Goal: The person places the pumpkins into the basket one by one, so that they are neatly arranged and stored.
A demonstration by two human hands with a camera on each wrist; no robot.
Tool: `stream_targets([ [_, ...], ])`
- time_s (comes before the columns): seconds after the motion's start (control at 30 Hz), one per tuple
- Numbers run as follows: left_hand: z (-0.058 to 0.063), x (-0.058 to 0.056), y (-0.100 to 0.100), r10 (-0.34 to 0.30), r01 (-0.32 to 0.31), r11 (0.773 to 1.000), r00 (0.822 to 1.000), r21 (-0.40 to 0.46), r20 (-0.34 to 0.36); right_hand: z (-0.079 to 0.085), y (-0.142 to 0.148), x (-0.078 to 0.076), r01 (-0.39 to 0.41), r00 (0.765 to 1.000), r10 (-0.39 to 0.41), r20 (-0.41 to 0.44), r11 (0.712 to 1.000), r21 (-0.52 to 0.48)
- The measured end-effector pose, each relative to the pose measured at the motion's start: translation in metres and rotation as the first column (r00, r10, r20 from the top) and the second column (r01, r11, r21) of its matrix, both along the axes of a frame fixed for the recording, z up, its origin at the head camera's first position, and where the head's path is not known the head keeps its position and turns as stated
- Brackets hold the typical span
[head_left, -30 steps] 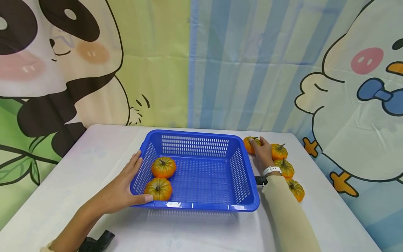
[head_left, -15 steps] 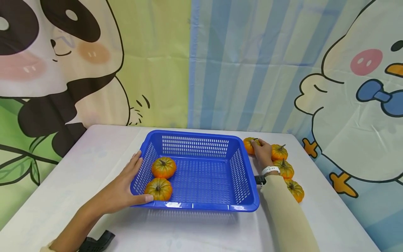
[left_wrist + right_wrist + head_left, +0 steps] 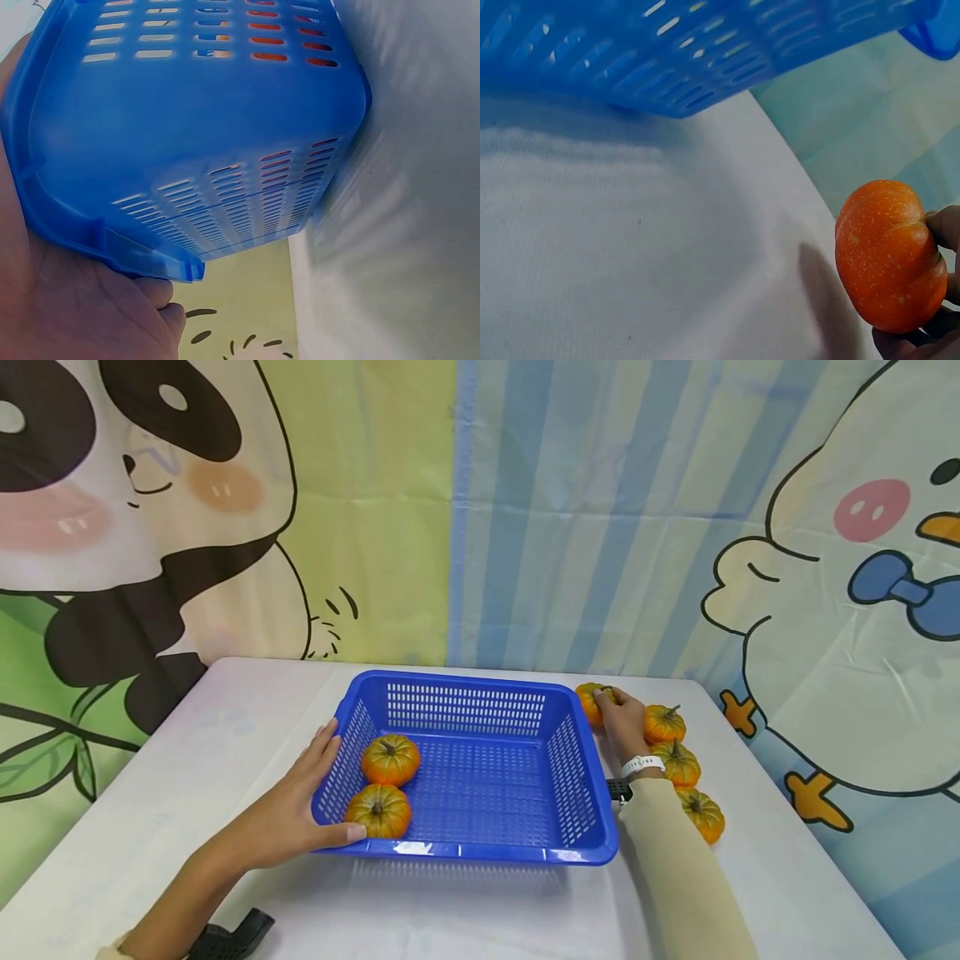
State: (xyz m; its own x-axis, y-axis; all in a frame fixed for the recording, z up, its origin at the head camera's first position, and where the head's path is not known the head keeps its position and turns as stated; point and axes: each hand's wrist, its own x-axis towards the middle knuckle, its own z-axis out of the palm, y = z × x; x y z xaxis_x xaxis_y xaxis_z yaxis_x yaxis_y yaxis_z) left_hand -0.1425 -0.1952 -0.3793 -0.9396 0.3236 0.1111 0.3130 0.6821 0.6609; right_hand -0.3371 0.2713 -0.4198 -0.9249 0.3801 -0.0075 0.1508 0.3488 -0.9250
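Orange pumpkin (image 3: pixel 889 255), gripped in the right hand (image 3: pixel 626 722), left hand (image 3: pixel 292 810) spread, touching the blue basket (image 3: pixel 480 850)

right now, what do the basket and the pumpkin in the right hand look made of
Basket: likely moulded plastic, smooth and glossy, going by the bright glints on its rim and the regular slots in its walls.
Pumpkin in the right hand: orange, ribbed and speckled with a slight sheen, which suggests natural rind, though an imitation can't be ruled out.
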Motion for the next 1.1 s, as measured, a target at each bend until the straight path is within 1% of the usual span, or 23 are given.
stream_targets([
  [0.2,0.001,0.0,0.001,0.0,0.0,1.0,1.0,-0.002,-0.001,0.012,-0.002,0.002,-0.037,0.998,0.037,-0.054,0.999,-0.001],
  [0.43,-0.002,-0.001,0.002,-0.009,0.008,1.0,1.0,0.015,0.002,0.025,0.001,0.005,-0.049,0.993,0.05,-0.108,0.999,0.012],
  [0.6,-0.002,-0.002,0.005,-0.011,0.011,1.0,1.0,0.011,-0.003,0.042,0.004,0.007,-0.063,0.991,0.069,-0.117,0.997,0.055],
  [0.77,-0.002,-0.001,0.002,-0.013,0.013,1.0,1.0,0.008,-0.01,0.062,0.005,0.011,-0.123,0.986,0.125,-0.111,0.992,0.031],
  [0.83,-0.002,-0.001,0.001,-0.014,0.014,1.0,1.0,0.009,-0.012,0.069,0.005,0.014,-0.143,0.984,0.143,-0.107,0.99,0.008],
  [0.93,-0.001,-0.001,0.0,-0.016,0.016,1.0,1.0,0.01,-0.016,0.076,0.005,0.017,-0.162,0.981,0.161,-0.106,0.987,0.005],
  [1.03,-0.001,-0.001,-0.001,-0.016,0.016,1.0,1.0,0.008,-0.018,0.083,0.001,0.021,-0.208,0.973,0.208,-0.103,0.978,0.019],
  [1.1,-0.001,-0.001,-0.001,-0.015,0.015,1.0,1.0,0.007,-0.018,0.087,-0.003,0.024,-0.252,0.961,0.254,-0.107,0.967,0.033],
])
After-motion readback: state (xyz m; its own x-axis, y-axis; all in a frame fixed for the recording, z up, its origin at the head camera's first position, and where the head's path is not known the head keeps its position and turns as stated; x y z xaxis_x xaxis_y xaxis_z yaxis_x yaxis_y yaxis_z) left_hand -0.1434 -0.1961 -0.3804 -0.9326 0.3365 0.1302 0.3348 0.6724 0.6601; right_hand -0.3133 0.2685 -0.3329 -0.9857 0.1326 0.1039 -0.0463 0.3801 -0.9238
